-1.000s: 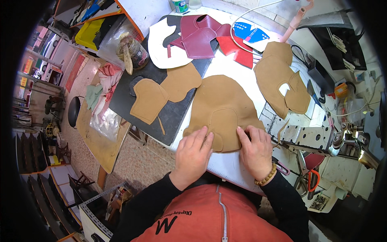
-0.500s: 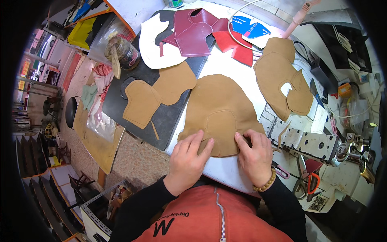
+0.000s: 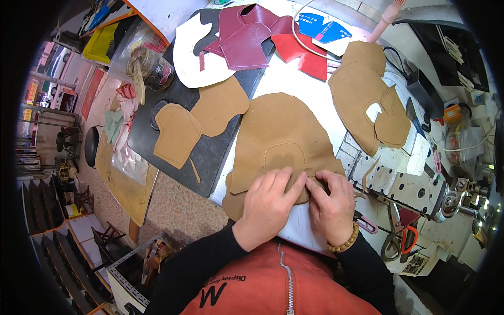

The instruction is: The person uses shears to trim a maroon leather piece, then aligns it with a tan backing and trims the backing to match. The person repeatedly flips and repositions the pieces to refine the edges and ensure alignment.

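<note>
A tan leather piece point(image 3: 281, 118) with a curved top and a stitched patch outline lies in front of me, its lower edge under my hands. My left hand point(image 3: 270, 205) is bent over that edge, fingers pressed together on the leather below the stitching. Close beside it, my right hand point(image 3: 333, 205) pinches the same edge, thumb and forefinger nearly meeting the left fingertips. The undersides of both grips are hidden. A flap of the leather shows at the lower left, beside my left wrist.
Tan cut leather pieces lie left point(image 3: 178, 135) and right point(image 3: 357, 102) on the white table. Farther back are maroon leather point(image 3: 247, 39), red leather point(image 3: 307, 60) and a white pattern piece point(image 3: 191, 58). A metal machine arm point(image 3: 399, 191) and orange-handled scissors point(image 3: 409, 239) are at right.
My left hand has moved right along the leather's lower edge to meet my right hand. The left flap lies uncovered. My view has shifted slightly.
</note>
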The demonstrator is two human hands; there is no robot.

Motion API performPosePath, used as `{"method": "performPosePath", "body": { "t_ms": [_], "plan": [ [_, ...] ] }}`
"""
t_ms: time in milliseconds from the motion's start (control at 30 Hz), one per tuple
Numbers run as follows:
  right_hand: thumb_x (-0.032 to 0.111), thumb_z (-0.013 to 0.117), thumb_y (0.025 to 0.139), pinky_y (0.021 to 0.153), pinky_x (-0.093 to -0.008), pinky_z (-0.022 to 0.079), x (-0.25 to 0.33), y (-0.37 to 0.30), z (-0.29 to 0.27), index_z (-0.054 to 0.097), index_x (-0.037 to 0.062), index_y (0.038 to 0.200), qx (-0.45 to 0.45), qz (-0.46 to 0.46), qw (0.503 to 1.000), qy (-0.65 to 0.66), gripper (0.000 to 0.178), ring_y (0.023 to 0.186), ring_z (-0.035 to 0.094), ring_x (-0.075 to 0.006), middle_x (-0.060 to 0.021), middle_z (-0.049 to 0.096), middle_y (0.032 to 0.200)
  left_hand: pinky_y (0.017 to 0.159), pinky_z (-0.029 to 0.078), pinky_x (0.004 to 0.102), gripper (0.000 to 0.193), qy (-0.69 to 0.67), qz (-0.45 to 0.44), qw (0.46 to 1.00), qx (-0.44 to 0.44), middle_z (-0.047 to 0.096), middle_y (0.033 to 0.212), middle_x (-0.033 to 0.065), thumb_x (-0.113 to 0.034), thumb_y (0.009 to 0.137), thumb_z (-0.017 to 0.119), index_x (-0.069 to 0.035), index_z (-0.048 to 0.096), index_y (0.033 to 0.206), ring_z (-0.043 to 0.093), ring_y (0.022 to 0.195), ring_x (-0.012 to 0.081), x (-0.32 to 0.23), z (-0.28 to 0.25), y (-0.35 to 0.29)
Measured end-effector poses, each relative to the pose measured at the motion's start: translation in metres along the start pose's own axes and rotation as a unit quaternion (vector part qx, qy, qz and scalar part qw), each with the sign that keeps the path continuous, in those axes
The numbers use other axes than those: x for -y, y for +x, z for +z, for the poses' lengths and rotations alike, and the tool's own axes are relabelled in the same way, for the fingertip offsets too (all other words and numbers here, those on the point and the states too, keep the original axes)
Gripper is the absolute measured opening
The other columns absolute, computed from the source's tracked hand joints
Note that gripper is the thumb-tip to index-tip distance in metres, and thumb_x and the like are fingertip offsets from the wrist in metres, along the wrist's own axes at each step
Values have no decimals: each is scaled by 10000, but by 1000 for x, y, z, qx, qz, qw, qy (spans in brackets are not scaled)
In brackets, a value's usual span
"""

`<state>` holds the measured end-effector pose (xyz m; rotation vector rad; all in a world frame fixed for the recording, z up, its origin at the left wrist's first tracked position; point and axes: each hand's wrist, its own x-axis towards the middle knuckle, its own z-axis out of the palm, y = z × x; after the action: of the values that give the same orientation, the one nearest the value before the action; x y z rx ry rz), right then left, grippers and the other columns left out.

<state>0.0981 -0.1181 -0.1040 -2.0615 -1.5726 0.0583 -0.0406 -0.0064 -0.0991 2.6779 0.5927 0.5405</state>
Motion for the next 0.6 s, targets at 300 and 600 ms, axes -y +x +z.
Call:
{"method": "performPosePath", "body": {
  "t_ms": [300,600],
  "plan": [
    [40,705,753,814,-415,470,-1,4,-3,689,76,1009,-8,16,999,36,259,966,593,-286,-75,618,1077,779,496,381,449,0,11,1000,-27,601,1087,106,-64,780,657,-114,697,1224,591,945,269,7,12,4],
    [142,700,846,683,-427,509,-13,44,-6,610,98,866,88,79,992,37,102,845,631,-303,-75,616,889,802,491,383,418,7,22,998,-56,601,1114,118,-87,799,626,-89,689,1212,599,959,272,9,19,-1]
  ]
}}
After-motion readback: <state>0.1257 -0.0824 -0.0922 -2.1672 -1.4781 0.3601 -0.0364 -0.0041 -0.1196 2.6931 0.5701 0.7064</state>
